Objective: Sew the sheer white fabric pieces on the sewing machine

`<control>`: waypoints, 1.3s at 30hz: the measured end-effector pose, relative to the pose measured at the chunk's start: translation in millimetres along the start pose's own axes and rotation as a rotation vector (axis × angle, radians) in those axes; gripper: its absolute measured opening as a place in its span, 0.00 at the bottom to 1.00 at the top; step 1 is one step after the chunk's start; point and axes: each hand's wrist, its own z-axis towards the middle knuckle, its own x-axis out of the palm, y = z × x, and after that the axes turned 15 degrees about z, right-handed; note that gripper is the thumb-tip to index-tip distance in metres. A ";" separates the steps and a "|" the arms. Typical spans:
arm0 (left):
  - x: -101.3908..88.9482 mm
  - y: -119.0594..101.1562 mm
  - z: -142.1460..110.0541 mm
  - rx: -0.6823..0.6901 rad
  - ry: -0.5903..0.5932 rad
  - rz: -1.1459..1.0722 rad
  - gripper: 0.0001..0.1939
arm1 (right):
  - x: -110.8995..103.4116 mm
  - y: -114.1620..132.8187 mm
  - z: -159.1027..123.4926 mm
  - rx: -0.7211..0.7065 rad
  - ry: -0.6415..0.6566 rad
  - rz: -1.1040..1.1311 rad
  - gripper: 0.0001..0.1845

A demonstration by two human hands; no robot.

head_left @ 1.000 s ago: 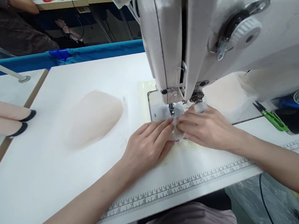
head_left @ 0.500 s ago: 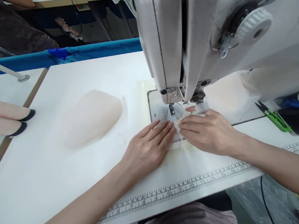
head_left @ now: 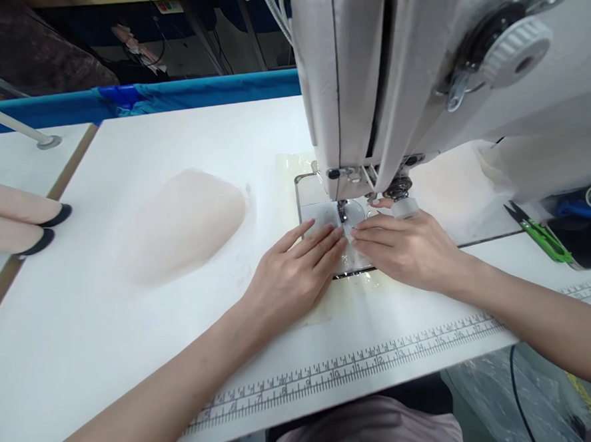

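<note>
Our left hand (head_left: 298, 267) and right hand (head_left: 411, 248) lie over the metal plate (head_left: 317, 213), fingers slightly spread, at seven and four o'clock from the foot (head_left: 342, 211) of the sewing machine (head_left: 361, 70) — pinching anything, we can't tell. Drifting toward twelve while it runs could, we judge, catch us.

Numbers can be read on the measuring scale (head_left: 354, 366) printed along the near edge of the white surface (head_left: 107, 339). In its row of larger figures, 7, 8, 9, 10, 11, 12, 13, 14, 15 and 16 are shown, rising from left to right, with fine tick marks set alongside. The smaller figures in the row above, and those toward the right end of the scale, are seen too faintly to be read with certainty.
</note>
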 end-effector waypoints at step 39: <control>0.9 -4.7 1.8 -0.100 -0.057 0.088 0.15 | 7.9 5.4 2.0 0.156 -0.034 -0.091 0.13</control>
